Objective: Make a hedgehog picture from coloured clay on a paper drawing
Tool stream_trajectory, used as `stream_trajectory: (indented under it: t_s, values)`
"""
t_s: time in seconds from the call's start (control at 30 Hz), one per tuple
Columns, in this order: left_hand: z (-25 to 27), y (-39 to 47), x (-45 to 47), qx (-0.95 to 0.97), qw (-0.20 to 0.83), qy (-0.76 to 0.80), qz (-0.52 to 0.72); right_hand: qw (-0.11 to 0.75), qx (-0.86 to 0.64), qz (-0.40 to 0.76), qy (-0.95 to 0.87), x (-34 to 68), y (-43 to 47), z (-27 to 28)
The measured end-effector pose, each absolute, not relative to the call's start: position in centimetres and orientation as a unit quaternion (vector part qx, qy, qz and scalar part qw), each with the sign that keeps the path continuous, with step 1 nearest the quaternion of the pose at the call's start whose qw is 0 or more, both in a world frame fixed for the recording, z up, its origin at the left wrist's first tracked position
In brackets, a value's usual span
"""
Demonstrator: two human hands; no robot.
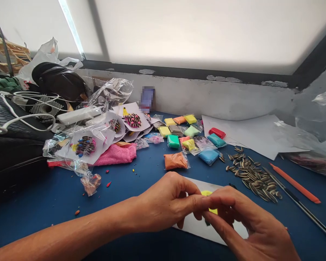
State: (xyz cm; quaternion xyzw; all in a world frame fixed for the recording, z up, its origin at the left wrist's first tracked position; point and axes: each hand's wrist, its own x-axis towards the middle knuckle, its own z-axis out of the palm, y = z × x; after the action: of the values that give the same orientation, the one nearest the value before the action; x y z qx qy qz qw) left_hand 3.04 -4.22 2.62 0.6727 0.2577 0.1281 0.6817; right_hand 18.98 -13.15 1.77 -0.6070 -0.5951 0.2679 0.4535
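A white sheet of paper (191, 226) lies on the blue table, with a yellow clay shape (207, 193) on it, partly covered by my fingers. My left hand (174, 203) reaches in from the left, its thumb and fingers pinched together over the paper. Opposite it, my right hand (244, 217) is also closed in a pinch, and the fingertips of both hands meet. Whatever sits between them is hidden. A small dark bit (207, 222) shows just below the fingertips; I cannot tell whether it is held or lies on the paper.
Striped sunflower seeds (251, 174) lie right of the paper, beside a pen (301, 206) and an orange stick (295, 183). Bagged coloured clay, including an orange packet (176, 160), spreads behind. Seed-decorated papers (133, 117), a pink cloth (115, 154) and white cables (27, 117) crowd the left.
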Motion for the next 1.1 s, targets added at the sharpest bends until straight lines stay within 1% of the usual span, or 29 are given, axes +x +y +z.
stream_trajectory:
  t_s: [0.07,0.13,0.17,0.23,0.27,0.33,0.4,0.53,0.63,0.73,1.1]
  values:
    - [2.8,-4.2,3.1,0.679,0.680,0.247,0.124,0.446,-0.605,0.264,-0.605,19.1,-13.1,1.8]
    - [3.0,-3.8,2.8,0.704,0.654,0.248,0.119,0.435,-0.604,0.270,-0.612,19.4,-13.0,1.9]
    - [3.2,-3.5,2.5,0.731,0.621,0.257,0.121,0.426,-0.605,0.274,-0.614,19.6,-12.9,1.9]
    - [3.3,-2.8,1.8,0.812,0.482,0.299,0.137,0.408,-0.614,0.275,-0.617,20.2,-12.6,1.8]
    - [3.3,-2.6,1.5,0.848,0.421,0.294,0.129,0.396,-0.619,0.269,-0.623,20.5,-12.4,1.7]
    - [3.2,-2.3,0.9,0.890,0.351,0.281,0.077,0.363,-0.624,0.241,-0.648,21.1,-12.0,1.4]
    - [3.2,-2.3,0.7,0.905,0.317,0.280,0.041,0.320,-0.622,0.195,-0.688,21.5,-11.7,1.1]
    - [3.1,-2.7,0.9,0.915,0.297,0.269,0.043,0.248,-0.595,0.089,-0.759,21.3,-11.0,0.8]
    - [3.2,-2.7,1.1,0.916,0.295,0.267,0.046,0.226,-0.572,0.061,-0.786,20.7,-10.3,0.7]
    - [3.3,-2.5,1.2,0.913,0.302,0.273,0.023,0.205,-0.551,0.041,-0.808,20.3,-9.6,0.6]
    - [3.3,-2.3,1.1,0.914,0.301,0.273,0.002,0.186,-0.501,-0.040,-0.844,19.5,-8.7,-0.5]
